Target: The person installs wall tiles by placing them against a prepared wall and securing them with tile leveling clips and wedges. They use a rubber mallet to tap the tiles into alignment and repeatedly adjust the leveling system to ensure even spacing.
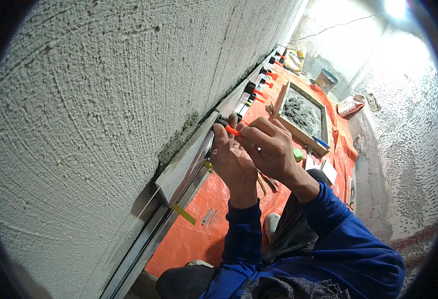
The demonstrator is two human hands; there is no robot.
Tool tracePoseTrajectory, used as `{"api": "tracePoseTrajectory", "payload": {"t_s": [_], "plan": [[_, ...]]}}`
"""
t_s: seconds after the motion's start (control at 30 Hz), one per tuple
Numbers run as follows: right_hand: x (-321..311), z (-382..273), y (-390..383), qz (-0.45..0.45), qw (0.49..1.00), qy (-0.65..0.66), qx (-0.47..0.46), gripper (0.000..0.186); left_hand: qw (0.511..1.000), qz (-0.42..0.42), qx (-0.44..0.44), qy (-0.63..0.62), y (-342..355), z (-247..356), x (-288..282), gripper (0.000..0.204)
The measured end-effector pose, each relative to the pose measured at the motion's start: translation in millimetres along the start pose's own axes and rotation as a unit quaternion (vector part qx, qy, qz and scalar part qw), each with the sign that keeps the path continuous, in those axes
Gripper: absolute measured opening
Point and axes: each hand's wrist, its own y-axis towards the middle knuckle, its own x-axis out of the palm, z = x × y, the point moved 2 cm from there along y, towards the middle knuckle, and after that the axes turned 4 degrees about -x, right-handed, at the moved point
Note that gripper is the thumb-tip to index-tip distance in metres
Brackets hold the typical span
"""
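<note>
A row of tiles (186, 167) runs along the base of the rough plastered wall. At the top edge of the tiles, my left hand (236, 169) pinches the black head of a small black-and-orange clamp (233, 130) between thumb and fingers. Closed on the end of its orange handle are the fingertips of my right hand (271, 147). The exact contact of the clamp with the tile is partly hidden by my fingers. Several similar clamps (259, 92) sit farther along the same tile edge.
Orange sheeting (179, 251) covers the floor. A wooden-framed tray (323, 117) holds grey mortar. Beyond stand a bucket (327, 79) and bags (351, 105). A metal rail (141, 254) and a yellow strip (184, 214) lie below the tiles; a string (149, 203) runs along the wall.
</note>
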Motion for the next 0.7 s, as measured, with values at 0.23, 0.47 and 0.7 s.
{"api": "tracePoseTrajectory", "payload": {"t_s": [0.23,0.47,0.7], "plan": [[0.6,-0.6,-0.3,0.008,1.0,0.001,-0.009,0.012,0.999,0.017,-0.022,-0.033,1.3,-1.0,-2.0,0.041],[1.4,-1.4,-0.7,0.0,1.0,-0.005,-0.002,0.012,0.999,0.018,-0.027,-0.03,1.3,-0.1,-1.5,0.04],[0.9,-5.1,-1.4,-0.011,0.999,-0.03,-0.013,0.016,0.999,0.013,-0.021,-0.028,-2.5,-0.2,1.0,0.041]]}}
